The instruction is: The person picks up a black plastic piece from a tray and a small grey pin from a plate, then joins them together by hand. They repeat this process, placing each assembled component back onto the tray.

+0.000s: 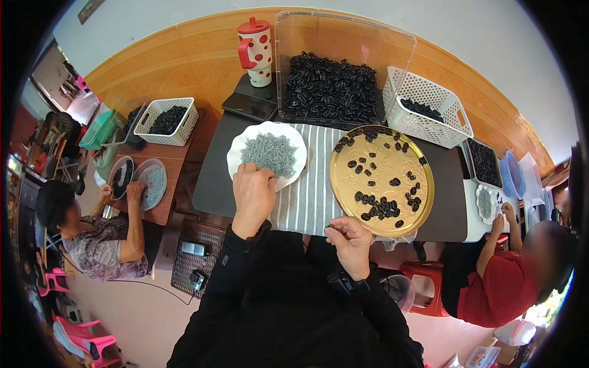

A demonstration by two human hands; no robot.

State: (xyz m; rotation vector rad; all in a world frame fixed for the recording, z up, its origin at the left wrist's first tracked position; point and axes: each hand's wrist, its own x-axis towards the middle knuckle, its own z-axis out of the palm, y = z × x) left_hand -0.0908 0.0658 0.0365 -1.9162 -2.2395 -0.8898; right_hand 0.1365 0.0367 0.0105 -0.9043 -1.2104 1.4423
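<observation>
My left hand (253,195) reaches over the near rim of a scalloped white plate (236,153). Its fingertips are drawn together at the edge of a heap of small grey-green metal pieces (270,153), thin like pins or springs. What they pinch, if anything, is hidden. At the front edge of the striped grey cloth (316,178), my right hand (351,244) pinches a small black part between thumb and forefinger. Just beyond that hand lies a round gold tray (351,178) with many small black oval parts (380,207) scattered over it.
Behind the cloth stands a clear bin (285,37) of black parts (331,89). A white basket (445,122) is right of it; a phone (250,106) and spotted tumbler (261,55) are left. People sit at both sides: a patterned shirt (104,248), a red shirt (503,288).
</observation>
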